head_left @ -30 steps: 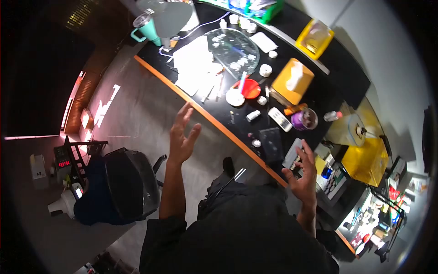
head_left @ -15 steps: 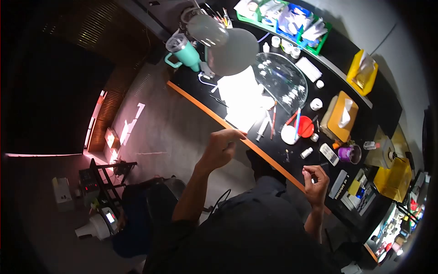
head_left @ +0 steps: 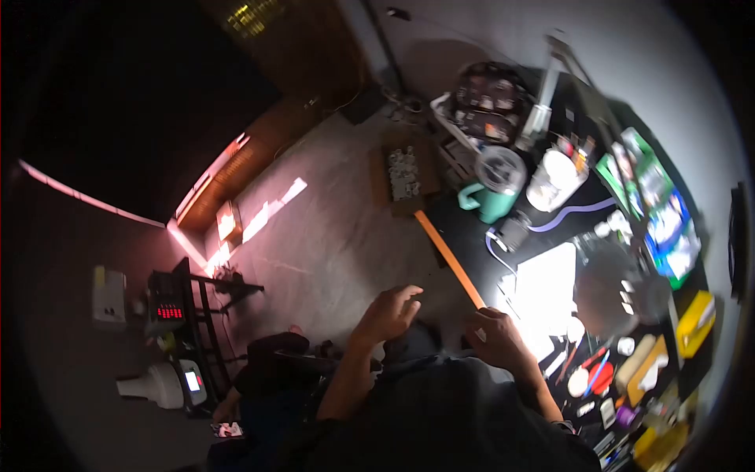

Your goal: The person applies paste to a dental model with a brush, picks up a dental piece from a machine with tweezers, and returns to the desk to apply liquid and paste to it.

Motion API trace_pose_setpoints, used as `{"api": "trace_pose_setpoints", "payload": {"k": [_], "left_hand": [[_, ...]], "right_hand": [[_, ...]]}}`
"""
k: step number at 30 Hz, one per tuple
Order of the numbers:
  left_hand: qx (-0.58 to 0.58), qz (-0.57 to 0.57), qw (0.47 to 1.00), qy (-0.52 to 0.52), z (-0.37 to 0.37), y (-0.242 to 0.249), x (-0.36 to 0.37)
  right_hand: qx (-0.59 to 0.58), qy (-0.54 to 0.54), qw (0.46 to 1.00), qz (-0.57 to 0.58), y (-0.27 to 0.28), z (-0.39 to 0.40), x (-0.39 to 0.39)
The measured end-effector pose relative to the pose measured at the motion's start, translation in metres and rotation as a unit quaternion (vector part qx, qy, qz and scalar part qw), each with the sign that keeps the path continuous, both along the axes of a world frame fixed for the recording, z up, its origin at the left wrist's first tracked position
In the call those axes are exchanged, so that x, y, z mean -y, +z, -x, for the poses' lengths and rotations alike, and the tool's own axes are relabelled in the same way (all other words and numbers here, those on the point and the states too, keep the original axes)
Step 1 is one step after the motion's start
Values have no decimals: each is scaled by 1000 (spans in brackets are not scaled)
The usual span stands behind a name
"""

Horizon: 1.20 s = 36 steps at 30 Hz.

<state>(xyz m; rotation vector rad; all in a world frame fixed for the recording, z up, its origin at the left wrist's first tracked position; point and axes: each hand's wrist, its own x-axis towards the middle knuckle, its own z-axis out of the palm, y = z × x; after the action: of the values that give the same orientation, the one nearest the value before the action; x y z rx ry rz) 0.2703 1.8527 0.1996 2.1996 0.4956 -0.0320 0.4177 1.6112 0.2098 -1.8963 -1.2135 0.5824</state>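
My left hand (head_left: 388, 316) hangs in the air over the floor, left of the table's orange edge (head_left: 450, 258). Its thumb and fingers are apart, with nothing between them. At the near end of the visible edge strip is my right hand (head_left: 495, 340), fingers curled in. A small pale patch shows at its fingers; I cannot make out whether it is an object or light. Brightly lit white paper (head_left: 546, 287) lies on the black table just beyond it. The round lamp head (head_left: 609, 291) covers part of the tabletop.
A teal tumbler (head_left: 495, 193) and a white container (head_left: 554, 179) stand at the far end. Beyond the table end is a cardboard box (head_left: 405, 177). A tissue box (head_left: 646, 376), red dish (head_left: 602, 379) and blue pen (head_left: 595, 373) lie rightward. Another person's hand (head_left: 228, 407) is at lower left.
The view has swung left, bringing the cardboard box and dark bag into sight. My right hand has shifted left to the table's edge, closer to my left hand, which has opened its fingers slightly.
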Motion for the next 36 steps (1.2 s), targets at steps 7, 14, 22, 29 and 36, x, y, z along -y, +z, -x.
{"api": "trace_pose_setpoints", "payload": {"k": [7, 14, 22, 29, 36], "left_hand": [[98, 68, 978, 172, 52, -54, -213], [184, -100, 963, 169, 50, -23, -436], [123, -115, 967, 191, 68, 2, -592], [-22, -142, 912, 384, 183, -57, -713], [28, -197, 724, 661, 345, -55, -785]], "right_hand": [[2, 96, 986, 137, -18, -11, -225], [57, 125, 988, 66, -24, -6, -444], [47, 189, 970, 145, -51, -29, -662], [155, 349, 917, 115, -88, -14, -906], [174, 501, 847, 45, -6, 131, -1150]]}}
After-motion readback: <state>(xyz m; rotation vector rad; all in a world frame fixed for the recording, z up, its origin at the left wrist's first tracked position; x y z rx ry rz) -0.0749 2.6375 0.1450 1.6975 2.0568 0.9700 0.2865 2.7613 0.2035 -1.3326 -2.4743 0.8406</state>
